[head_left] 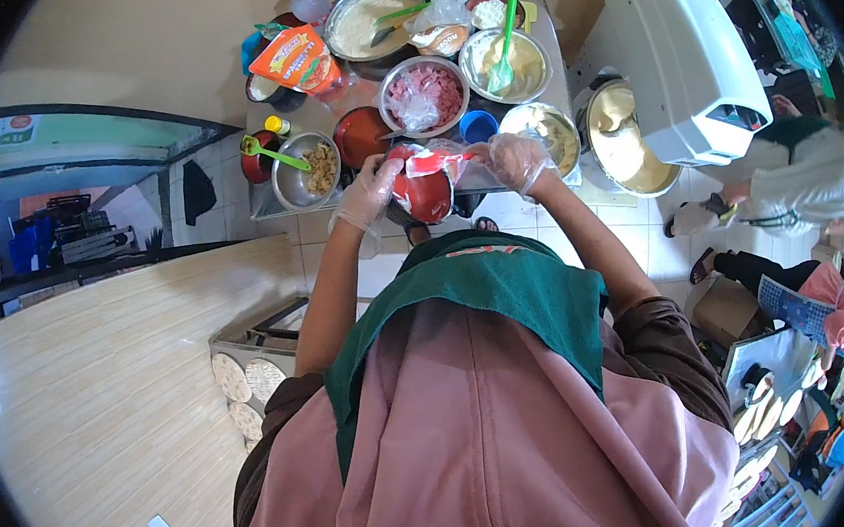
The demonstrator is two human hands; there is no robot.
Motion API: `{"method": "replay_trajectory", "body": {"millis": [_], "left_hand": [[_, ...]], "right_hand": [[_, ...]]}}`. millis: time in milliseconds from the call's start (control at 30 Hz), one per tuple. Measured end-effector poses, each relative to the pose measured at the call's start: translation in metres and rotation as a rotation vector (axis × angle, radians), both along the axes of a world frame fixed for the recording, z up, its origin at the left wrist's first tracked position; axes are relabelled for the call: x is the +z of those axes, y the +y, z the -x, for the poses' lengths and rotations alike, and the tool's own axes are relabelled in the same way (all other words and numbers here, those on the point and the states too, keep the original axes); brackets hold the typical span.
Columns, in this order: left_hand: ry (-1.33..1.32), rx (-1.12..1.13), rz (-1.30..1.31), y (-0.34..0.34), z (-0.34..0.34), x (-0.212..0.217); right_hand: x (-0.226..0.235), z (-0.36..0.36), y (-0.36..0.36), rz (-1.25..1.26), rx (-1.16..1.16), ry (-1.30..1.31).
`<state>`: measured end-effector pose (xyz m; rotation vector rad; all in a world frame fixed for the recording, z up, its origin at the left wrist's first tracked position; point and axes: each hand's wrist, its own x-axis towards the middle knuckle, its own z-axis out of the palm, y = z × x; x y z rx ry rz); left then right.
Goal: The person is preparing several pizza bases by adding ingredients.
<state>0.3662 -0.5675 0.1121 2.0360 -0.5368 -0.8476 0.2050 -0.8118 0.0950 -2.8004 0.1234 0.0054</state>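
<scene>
Both gloved hands — left hand, right hand — close their fingers on a clear plastic bag of red sauce above the round red bowl at the table edge. Sauce appears partly dispensed; the bag looks part full.

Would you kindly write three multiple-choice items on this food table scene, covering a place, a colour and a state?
1. Where is the red bowl?
A. Between both hands at the table's near edge
B. On the floor
C. Inside the white appliance

2. What colour is the spoon in the bowl of pale batter?
A. Black
B. Green
C. Yellow

3. How are the hands?
A. Bare
B. In thick oven mitts
C. In clear thin gloves

Answers: 1 A, the left hand and right hand flank it; 2 B, the handle is bright green; 3 C, see-through plastic covers both.
</scene>
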Motion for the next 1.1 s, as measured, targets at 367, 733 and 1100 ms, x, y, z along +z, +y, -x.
{"method": "replay_trajectory", "body": {"millis": [367,733,1100], "left_hand": [[0.126,0.018,-0.009,0.016,-0.001,-0.005],[-0.068,-0.288,-0.018,0.027,-0.022,-0.044],[-0.186,-0.018,0.012,0.019,0.006,0.015]], "right_hand": [[-0.059,0.040,0.009,-1.044,-0.256,0.184],[-0.106,0.051,0.002,-1.002,-0.336,0.187],[0.007,0.037,0.034,-0.265,-0.118,-0.107]]}}
